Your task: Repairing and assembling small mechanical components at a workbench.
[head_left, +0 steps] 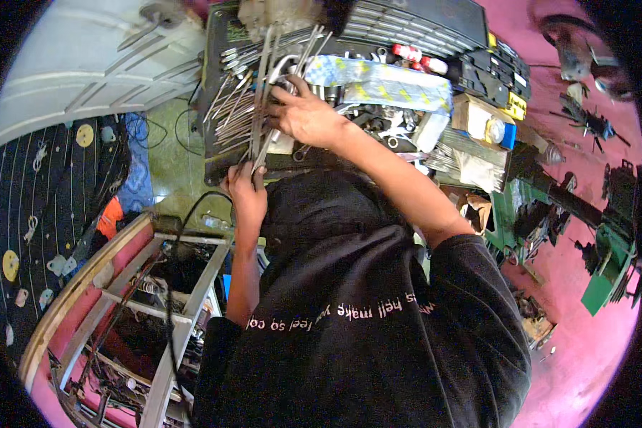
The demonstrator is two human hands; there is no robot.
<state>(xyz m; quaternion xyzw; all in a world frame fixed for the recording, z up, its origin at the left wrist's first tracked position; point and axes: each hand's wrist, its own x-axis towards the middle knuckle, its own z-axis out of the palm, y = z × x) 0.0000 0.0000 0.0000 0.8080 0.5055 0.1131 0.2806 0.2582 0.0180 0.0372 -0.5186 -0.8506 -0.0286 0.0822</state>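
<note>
A bundle of long thin metal rods stands out over a tool-covered workbench, running from far to near. My left hand is closed around the near ends of these rods at the bench's front edge. Over the middle of the bundle reaches my right hand, its fingers bent and apart, with the fingertips against the rods. Whether it grips one is partly hidden. Just beyond that hand is a shiny curved metal tool. More slim metal tools lie heaped to the left of the bundle.
A blue-and-yellow patterned strip lies across loose wrenches. Farther right are a cardboard box and black cases. A metal frame stands at lower left, with a dark cable hanging across it. Green machinery stands at right.
</note>
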